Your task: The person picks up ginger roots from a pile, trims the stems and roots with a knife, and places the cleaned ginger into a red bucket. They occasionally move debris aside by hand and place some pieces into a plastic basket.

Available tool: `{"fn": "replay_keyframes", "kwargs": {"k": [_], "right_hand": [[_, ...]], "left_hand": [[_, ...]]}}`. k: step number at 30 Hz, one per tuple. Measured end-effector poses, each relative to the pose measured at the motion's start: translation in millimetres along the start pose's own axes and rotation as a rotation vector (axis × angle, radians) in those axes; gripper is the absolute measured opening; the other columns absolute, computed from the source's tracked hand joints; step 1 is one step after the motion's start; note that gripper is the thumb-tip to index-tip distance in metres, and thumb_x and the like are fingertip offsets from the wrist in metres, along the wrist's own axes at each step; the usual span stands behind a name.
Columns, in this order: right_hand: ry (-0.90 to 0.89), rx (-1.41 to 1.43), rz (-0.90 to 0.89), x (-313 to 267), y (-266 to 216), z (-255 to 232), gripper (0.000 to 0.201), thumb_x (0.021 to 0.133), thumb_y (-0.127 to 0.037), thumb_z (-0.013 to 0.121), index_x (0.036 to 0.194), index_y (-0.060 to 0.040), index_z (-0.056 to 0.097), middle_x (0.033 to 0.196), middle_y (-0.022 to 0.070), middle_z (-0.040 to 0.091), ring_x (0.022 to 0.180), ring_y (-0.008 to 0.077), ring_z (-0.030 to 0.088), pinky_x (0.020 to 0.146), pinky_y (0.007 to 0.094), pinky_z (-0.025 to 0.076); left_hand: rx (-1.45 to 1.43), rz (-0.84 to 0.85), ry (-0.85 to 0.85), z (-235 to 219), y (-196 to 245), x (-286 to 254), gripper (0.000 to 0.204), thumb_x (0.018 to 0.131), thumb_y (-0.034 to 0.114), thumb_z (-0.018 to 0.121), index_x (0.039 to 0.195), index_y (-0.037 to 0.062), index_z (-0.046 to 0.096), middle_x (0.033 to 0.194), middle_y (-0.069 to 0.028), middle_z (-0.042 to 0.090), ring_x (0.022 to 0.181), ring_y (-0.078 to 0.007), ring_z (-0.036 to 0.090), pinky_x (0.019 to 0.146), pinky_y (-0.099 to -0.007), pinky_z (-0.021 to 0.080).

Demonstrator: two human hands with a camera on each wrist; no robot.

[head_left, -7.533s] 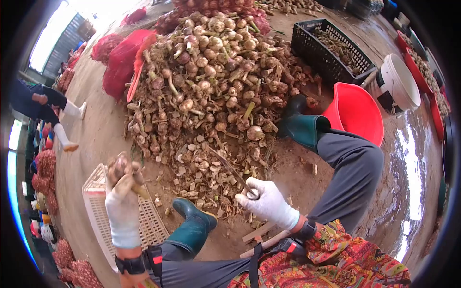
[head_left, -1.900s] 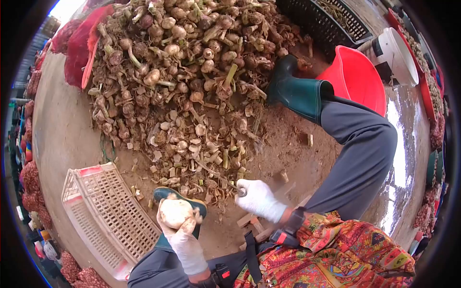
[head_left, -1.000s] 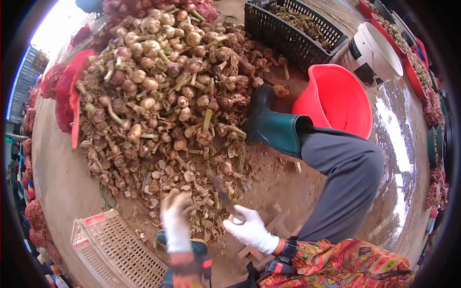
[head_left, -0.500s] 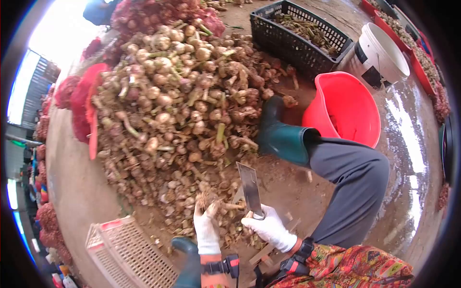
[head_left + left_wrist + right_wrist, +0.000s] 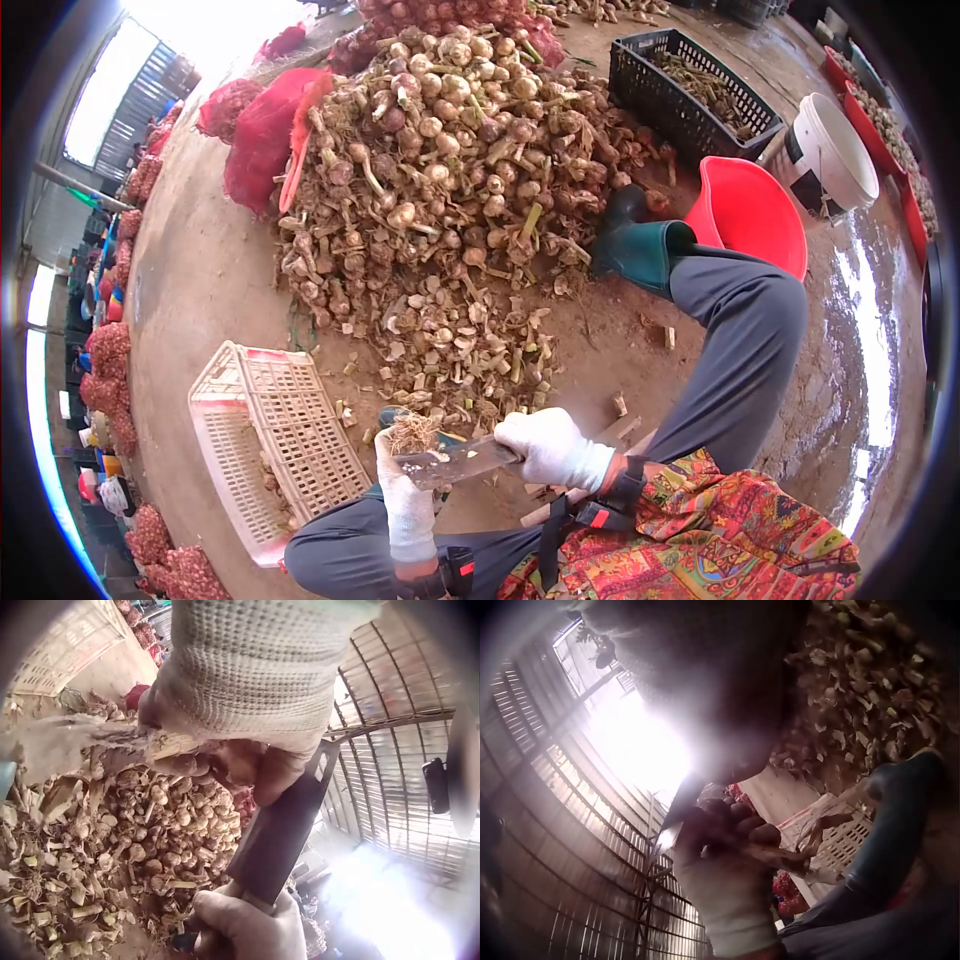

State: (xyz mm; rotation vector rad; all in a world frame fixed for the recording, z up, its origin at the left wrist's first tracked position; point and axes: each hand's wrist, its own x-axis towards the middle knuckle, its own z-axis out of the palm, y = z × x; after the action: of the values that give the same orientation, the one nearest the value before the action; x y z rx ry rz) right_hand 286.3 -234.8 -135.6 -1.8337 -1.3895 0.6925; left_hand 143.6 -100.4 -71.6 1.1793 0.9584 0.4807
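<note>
My gloved left hand (image 5: 405, 505) grips a garlic bulb, whose shaggy roots (image 5: 414, 432) stick up above the fingers. A cleaver (image 5: 458, 463) is held by its handle in my gloved right hand (image 5: 552, 447), its broad blade lying across the front of the left hand, right at the garlic. Most of the bulb is hidden by the blade and fingers. The left wrist view shows the blade (image 5: 274, 836) reaching up to the left fingertips from the right hand (image 5: 251, 919). In the right wrist view the left hand (image 5: 724, 889) is curled round the garlic, with a dry stalk protruding.
A big heap of garlic (image 5: 450, 170) lies ahead, with cut stems and scraps (image 5: 470, 350) at its near edge. A tipped pale crate (image 5: 300, 430) stands left, a red tub (image 5: 745, 215), white bucket (image 5: 830, 160) and black crate (image 5: 690, 100) right. Boots and knees flank the hands.
Earlier the left hand showed a pale bulb, then reached to the heap and came back with a rooty, stalked one. The cleaver has swung from upright down across the left hand.
</note>
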Motion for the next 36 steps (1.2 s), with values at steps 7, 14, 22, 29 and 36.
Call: {"fn": "replay_keyframes", "kwargs": {"k": [7,14,22,29,36], "right_hand": [[-0.051,-0.016,0.01,6,1,2,0.02,0.068,-0.017,0.063,0.087,-0.0141,0.057,0.079,0.0086,0.058,0.073,0.0309,0.062,0.062,0.0415,0.048],[-0.104,0.015,0.056,12,22,23,0.023,0.061,-0.013,0.067,0.08,-0.0126,0.055,0.078,0.0081,0.056,0.07,0.0316,0.06,0.059,0.0399,0.047],[-0.273,-0.194,0.673,30,92,29,0.028,0.071,-0.02,0.057,0.095,-0.0099,0.067,0.084,0.0149,0.069,0.081,0.0333,0.067,0.07,0.0438,0.053],[-0.043,0.051,0.102,12,6,12,0.019,0.063,-0.008,0.062,0.08,-0.0117,0.056,0.075,0.0087,0.057,0.072,0.0333,0.06,0.059,0.041,0.047],[-0.036,-0.139,0.485,27,50,19,0.011,0.071,-0.015,0.062,0.08,-0.0098,0.058,0.074,0.0118,0.062,0.071,0.0336,0.063,0.061,0.0413,0.049]], "left_hand": [[0.059,0.068,0.006,-4,-21,3,0.037,0.08,0.008,0.064,0.112,0.005,0.046,0.101,-0.0065,0.058,0.088,-0.0149,0.06,0.078,-0.0298,0.052],[0.198,0.029,0.042,-11,-36,13,0.047,0.072,0.015,0.076,0.106,0.0032,0.047,0.093,-0.0049,0.06,0.085,-0.0116,0.059,0.075,-0.0241,0.048],[0.169,0.3,0.036,-16,-35,16,0.047,0.062,0.0,0.071,0.102,0.0041,0.046,0.082,-0.0022,0.046,0.058,-0.0111,0.05,0.049,-0.0239,0.047],[0.06,0.08,0.161,-5,-32,13,0.05,0.062,0.005,0.073,0.105,0.0046,0.048,0.09,-0.0017,0.052,0.081,-0.0107,0.056,0.064,-0.022,0.05],[0.053,-0.036,0.038,-3,-28,21,0.064,0.059,0.012,0.084,0.113,0.0036,0.052,0.099,-0.0052,0.056,0.088,-0.014,0.056,0.075,-0.0271,0.051]]}}
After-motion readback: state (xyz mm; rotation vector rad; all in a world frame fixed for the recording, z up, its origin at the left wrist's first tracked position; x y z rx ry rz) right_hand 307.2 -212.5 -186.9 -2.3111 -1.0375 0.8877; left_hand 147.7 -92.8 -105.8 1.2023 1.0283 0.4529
